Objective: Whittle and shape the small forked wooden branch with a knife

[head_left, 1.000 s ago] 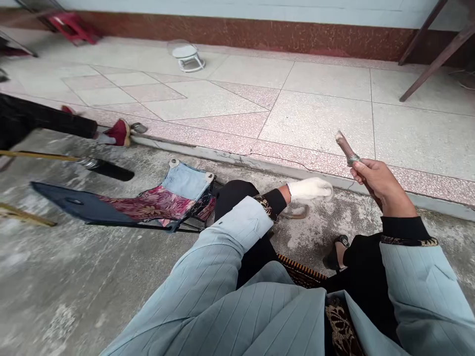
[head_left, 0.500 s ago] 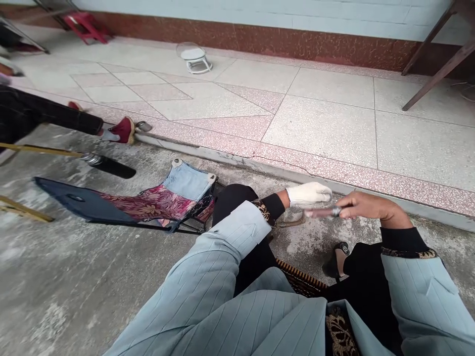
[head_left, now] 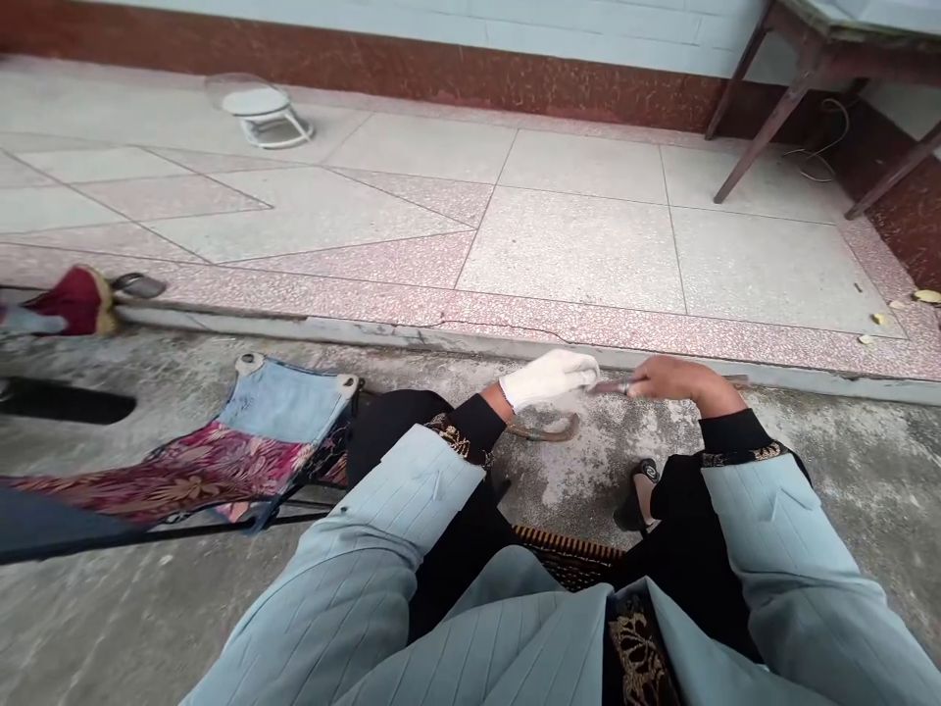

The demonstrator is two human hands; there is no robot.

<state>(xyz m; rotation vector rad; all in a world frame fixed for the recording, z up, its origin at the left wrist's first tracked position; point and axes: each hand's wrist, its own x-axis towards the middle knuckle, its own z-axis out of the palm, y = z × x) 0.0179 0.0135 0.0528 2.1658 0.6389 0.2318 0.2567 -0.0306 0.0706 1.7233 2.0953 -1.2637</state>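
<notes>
My left hand (head_left: 550, 378) wears a white glove and rests above my knee, fingers curled together; what they pinch is hidden. My bare right hand (head_left: 672, 380) is closed round a reddish-brown stick with a metal ring (head_left: 616, 386). It holds the stick level, and the stick's left end meets the gloved fingertips. Both hands hover over the grey concrete floor (head_left: 588, 461). Just below them lies a curved brown sandal strap (head_left: 544, 429). My pale blue sleeves fill the foreground.
A folding stool with floral and blue fabric (head_left: 221, 461) lies at the left. Another person's red shoe (head_left: 74, 299) sits by the raised tile step (head_left: 412, 333). A white stand (head_left: 261, 113) is at the back, with wooden table legs (head_left: 765, 123) at the right.
My right hand has swung the stick down from upright to level and brought it left against the gloved hand. The view has shifted to the right.
</notes>
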